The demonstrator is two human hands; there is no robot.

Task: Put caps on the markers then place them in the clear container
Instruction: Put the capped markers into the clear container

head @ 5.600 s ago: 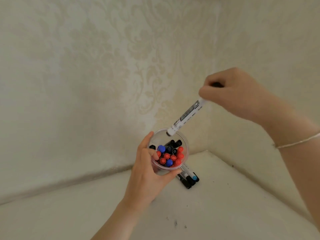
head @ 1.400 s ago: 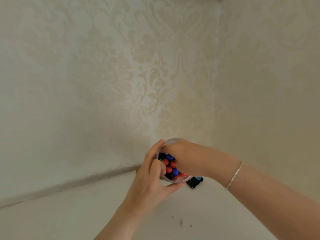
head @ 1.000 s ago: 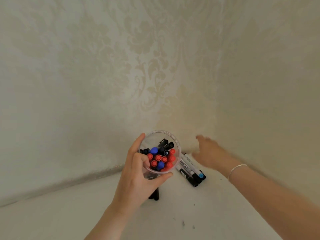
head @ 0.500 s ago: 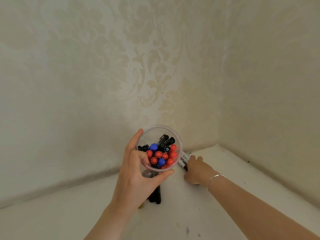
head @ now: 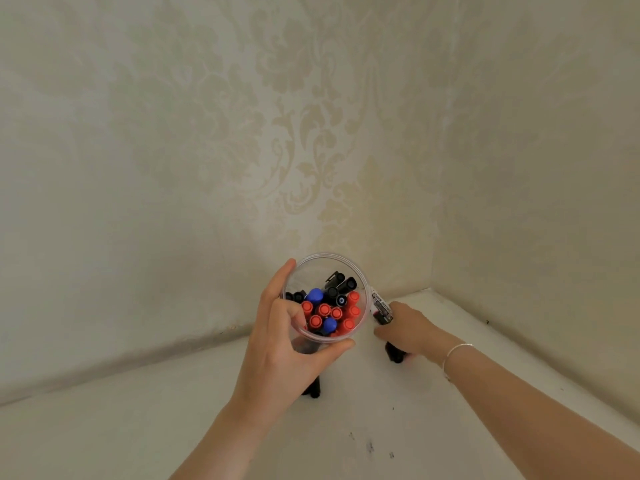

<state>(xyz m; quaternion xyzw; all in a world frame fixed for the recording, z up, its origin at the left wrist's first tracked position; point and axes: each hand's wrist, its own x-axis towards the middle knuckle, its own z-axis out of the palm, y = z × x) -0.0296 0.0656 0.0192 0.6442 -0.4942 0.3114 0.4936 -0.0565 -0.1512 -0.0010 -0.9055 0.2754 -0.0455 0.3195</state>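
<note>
My left hand [head: 277, 344] grips the clear container [head: 360, 282] from its left side and holds it above the white surface. Several capped markers with red, blue and black caps stand inside it. To its right, my right hand [head: 410, 330] lies low on the surface with its fingers curled round a white marker [head: 381, 308]. The marker's labelled barrel sticks out above the fingers and a black end [head: 394, 355] shows below the hand. Black markers [head: 311, 389] lie on the surface under my left hand, mostly hidden by it.
I face a corner where two patterned cream walls [head: 311, 133] meet. The white surface [head: 138, 427] runs up to both walls. A few small dark ink marks [head: 370, 446] dot it near the front. A thin bracelet [head: 453, 355] circles my right wrist.
My right hand left the container after putting a marker in, reached down to the markers by the wall and closed round one. My left hand kept holding the container.
</note>
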